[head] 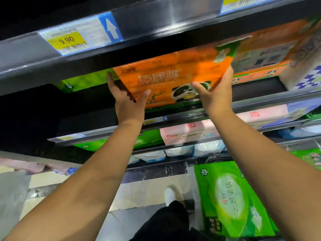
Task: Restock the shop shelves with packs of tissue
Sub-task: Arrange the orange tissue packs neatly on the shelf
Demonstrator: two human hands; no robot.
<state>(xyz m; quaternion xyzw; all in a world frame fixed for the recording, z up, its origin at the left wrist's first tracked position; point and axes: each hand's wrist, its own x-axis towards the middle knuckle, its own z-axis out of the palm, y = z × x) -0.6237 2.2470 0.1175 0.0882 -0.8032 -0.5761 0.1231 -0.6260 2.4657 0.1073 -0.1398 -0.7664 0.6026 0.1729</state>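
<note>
Left hand: the left hand (129, 100) is raised to the shelf, fingers up the left side of the orange tissue pack (171, 73) and thumb pressed on its front face, grasping it.
Right hand: the right hand (216, 91) grasps the same pack at its lower right corner, fingers along the right edge and thumb across the front beside the printed panda.
Orange tissue pack: held between both hands, tilted, its upper part already under the upper shelf edge (156, 37) and its lower edge just above the front rail of the shelf (260, 100) it is entering.
Neighbours on that shelf: a green pack (83, 82) sits to the left behind the left hand; another orange pack (264, 54) lies to the right, with a white pack with blue checks (307, 73) at the far right.
Price label: a yellow tag reading 9.90 (66, 40) sits on the upper shelf edge, next to a blue sticker with a white arrow (111, 28) pointing up.
Lower shelves: pink packs (187, 134), a green pack and white packs (178, 151) fill the rows below.
Floor area: a large green tissue pack (231, 197) lies low at the right; a white shoe (171, 195) and a dark trouser leg (166, 223) stand on the tiled floor (139, 193).
</note>
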